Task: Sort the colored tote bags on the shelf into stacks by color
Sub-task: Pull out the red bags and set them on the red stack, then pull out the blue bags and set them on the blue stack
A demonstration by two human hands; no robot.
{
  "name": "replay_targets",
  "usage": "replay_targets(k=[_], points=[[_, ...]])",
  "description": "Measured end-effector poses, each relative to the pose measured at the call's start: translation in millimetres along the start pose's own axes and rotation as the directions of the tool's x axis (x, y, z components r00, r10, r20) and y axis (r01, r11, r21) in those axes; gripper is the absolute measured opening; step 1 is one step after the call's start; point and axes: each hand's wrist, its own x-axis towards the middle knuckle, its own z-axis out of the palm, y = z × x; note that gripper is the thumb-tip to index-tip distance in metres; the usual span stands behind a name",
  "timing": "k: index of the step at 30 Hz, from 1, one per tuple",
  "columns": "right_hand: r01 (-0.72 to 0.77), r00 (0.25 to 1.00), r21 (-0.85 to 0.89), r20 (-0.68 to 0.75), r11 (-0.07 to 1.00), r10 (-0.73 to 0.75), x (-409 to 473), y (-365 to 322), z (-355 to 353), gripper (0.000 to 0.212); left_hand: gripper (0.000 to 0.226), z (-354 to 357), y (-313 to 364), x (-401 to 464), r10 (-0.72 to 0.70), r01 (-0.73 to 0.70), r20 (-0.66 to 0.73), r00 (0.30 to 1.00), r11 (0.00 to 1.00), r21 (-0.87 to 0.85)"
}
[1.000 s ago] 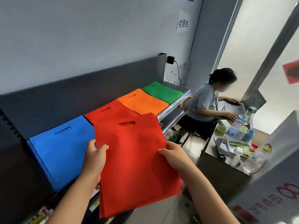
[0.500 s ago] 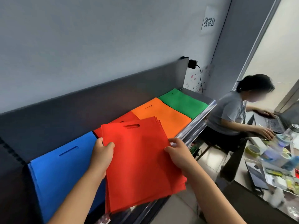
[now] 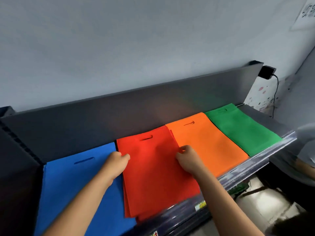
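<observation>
Looking down at a dark grey metal shelf (image 3: 265,116) with a tall back panel, we're seeing four flat stacks of non-woven fabric tote bags lying side by side, each with a slot handle cut near its far edge. Going left to right: the blue stack (image 3: 73,193), the red stack (image 3: 153,171), the orange stack (image 3: 206,143) and the green stack (image 3: 242,130).

We're gripping the red stack with both hands. The left hand (image 3: 115,165) is curling over its left edge, right where red meets blue, with the thumb lying on top of the red fabric. The right hand (image 3: 188,159) is pinching the right edge of the red stack, where it's butting against orange, fingers curled in tight. The red stack is lying on the shelf between blue and orange, and its near end is sticking out a bit past the shelf's front lip, with several layers fanning out slightly at that near edge. Its right edge is overlapping the orange a touch.

A black plug (image 3: 266,72) with a cord is sitting on the wall at the far right, and a bit of someone's grey sleeve (image 3: 306,143) is showing at the right edge.
</observation>
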Motion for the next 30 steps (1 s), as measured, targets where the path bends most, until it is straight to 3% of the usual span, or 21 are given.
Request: replay_targets(k=[3, 6, 9, 13, 16, 22, 30], points=[[0.07, 0.997, -0.089, 0.041, 0.994, -0.066, 34, 5, 6, 0.019, 0.031, 12, 1, 6, -0.064, 0.065, -0.071, 0.995, 0.998, 0.021], [0.114, 0.993, -0.176, 0.056, 0.978, -0.106, 64, 17, 11, 0.027, 0.008, 24, 4, 10, -0.102, 0.109, -0.138, 0.985, 0.993, 0.048], [0.172, 0.984, -0.257, 0.088, 0.951, -0.154, 72, 18, 6, 0.037, 0.057, 35, 8, 13, -0.116, 0.14, -0.208, 0.971, 0.985, 0.105], [0.272, 0.962, -0.227, 0.03, 0.935, -0.273, 71, 6, -6, 0.046, 0.057, 38, 15, 4, -0.101, 0.146, -0.327, 0.939, 0.983, 0.113], [0.437, 0.898, -0.093, 0.095, 0.895, -0.429, 72, -16, 0, 0.039, 0.047, 29, 12, -12, -0.091, 0.145, -0.438, 0.895, 0.985, 0.092], [0.55, 0.775, 0.087, 0.319, 0.831, -0.546, 30, -56, 54, 0.029, 0.03, -5, -30, -83, -0.193, 0.211, -0.6, 0.776, 0.977, -0.041], [0.604, 0.474, 0.276, 0.63, 0.748, -0.616, -103, -92, 150, 0.018, 0.021, -74, -115, -224, -0.328, 0.252, -0.81, 0.487, 0.94, -0.23]])
